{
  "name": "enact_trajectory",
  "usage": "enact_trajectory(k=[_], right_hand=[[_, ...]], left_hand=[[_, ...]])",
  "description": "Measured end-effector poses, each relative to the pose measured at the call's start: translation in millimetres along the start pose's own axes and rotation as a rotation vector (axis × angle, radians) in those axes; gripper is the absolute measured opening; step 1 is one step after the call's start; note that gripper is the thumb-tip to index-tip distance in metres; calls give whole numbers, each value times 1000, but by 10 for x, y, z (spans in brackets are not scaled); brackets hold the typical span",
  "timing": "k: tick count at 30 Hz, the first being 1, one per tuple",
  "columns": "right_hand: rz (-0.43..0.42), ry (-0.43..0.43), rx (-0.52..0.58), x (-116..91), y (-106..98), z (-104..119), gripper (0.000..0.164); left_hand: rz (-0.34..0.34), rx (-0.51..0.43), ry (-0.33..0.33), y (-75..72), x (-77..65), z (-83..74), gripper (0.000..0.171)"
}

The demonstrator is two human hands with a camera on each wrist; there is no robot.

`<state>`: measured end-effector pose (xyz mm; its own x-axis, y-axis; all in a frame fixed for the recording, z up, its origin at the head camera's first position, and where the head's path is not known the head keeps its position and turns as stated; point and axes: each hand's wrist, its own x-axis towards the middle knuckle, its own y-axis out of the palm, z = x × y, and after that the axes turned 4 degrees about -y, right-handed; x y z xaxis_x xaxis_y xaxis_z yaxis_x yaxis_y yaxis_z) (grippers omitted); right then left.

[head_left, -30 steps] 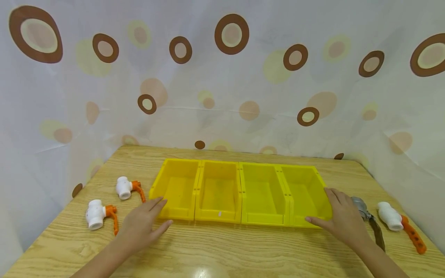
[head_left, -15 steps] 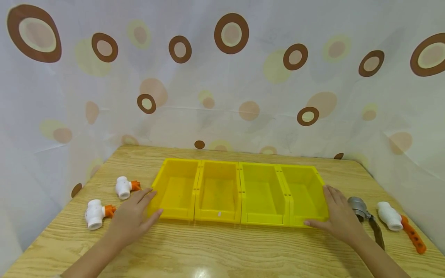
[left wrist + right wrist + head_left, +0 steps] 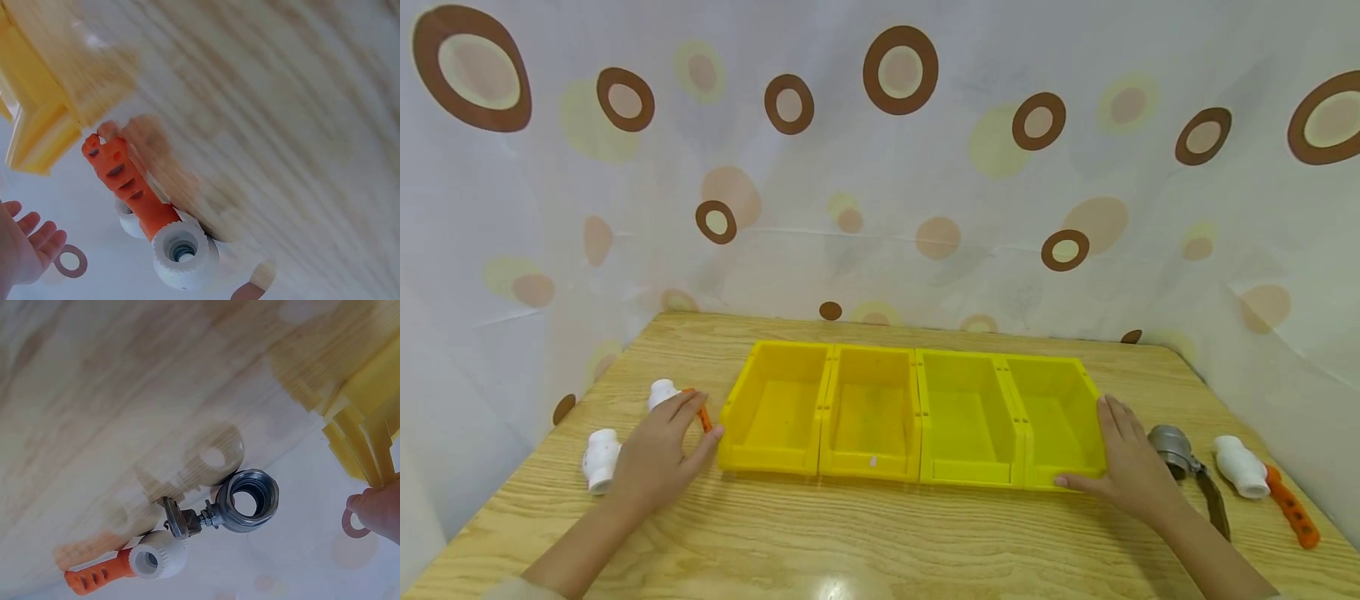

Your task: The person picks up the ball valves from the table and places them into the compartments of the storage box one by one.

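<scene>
A row of yellow plastic bins (image 3: pixel 871 468) stands mid-table in the head view, nothing inside them. My left hand (image 3: pixel 655 454) hovers with loosely extended fingers between the leftmost bin and two white ball valves, overlapping both valves in this view. The nearer white ball valve (image 3: pixel 601 460) has its handle hidden behind the hand; the farther white ball valve (image 3: pixel 662 392) shows part of its orange handle (image 3: pixel 703 415). At the row's other end, my right hand (image 3: pixel 1131 467) rests against the side of the rightmost bin (image 3: pixel 1060 475), fingers extended and thumb at its front edge.
Right of the right hand lie a grey metal ball valve (image 3: pixel 1172 448) with a dark lever and a white ball valve (image 3: pixel 1242 467) with an orange handle. Behind the wooden table (image 3: pixel 880 542) hangs a pale curtain (image 3: pixel 970 200) with circle patterns.
My left hand has left the leftmost bin and moved left, over toward the white ball valves. The right hand stays at the rightmost bin, barely shifted.
</scene>
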<state>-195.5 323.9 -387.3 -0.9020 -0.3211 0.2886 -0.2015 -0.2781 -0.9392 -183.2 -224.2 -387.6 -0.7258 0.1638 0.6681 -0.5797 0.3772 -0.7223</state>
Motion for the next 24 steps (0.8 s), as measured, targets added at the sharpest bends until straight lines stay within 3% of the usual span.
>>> enact_trajectory(k=[10,24], right_hand=[[65,39,29,16,-32,18,123],[90,67,50,5,-30,15,124]], left_hand=[[52,97,-63,33,36,193,47],[292,158,-217,65,133,282,60]])
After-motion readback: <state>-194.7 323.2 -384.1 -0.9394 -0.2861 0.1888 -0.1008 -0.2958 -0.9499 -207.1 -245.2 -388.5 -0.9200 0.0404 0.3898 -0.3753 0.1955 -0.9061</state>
